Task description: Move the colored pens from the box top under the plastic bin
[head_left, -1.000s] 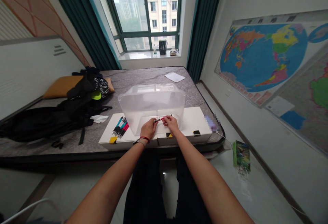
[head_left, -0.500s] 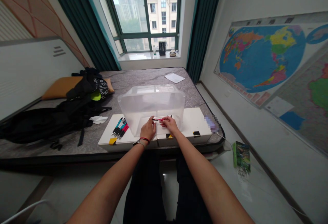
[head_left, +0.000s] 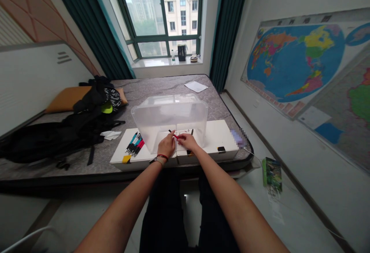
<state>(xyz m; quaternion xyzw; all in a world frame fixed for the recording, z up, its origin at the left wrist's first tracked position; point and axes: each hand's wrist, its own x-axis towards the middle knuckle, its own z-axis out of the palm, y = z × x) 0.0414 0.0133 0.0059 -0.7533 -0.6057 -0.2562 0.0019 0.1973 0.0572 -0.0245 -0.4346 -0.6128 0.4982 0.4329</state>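
Observation:
A slim red and black pen (head_left: 176, 137) is held between both hands. My left hand (head_left: 167, 145) has its fingers closed on the black end, and my right hand (head_left: 187, 142) pinches the red part. Both are at the near side of a translucent plastic bin (head_left: 170, 114) that stands on flat white boxes (head_left: 219, 133). Beyond the right fingers lie a small dark stick-like piece (head_left: 192, 131) and some tiny bits too small to name. To the left, several blue, black and red pens (head_left: 135, 145) lie in a bunch on the white surface.
Grey mattress (head_left: 150, 85) under everything, with a sheet of paper (head_left: 196, 86) toward the window. A black bag (head_left: 49, 137) and a crumpled tissue (head_left: 111, 135) lie at left. At right, a cable runs near a green package (head_left: 272, 174) on the floor.
The pen has turned from nearly level to a slant, its black end up at the left. My right hand has shifted slightly left, closer to my left hand.

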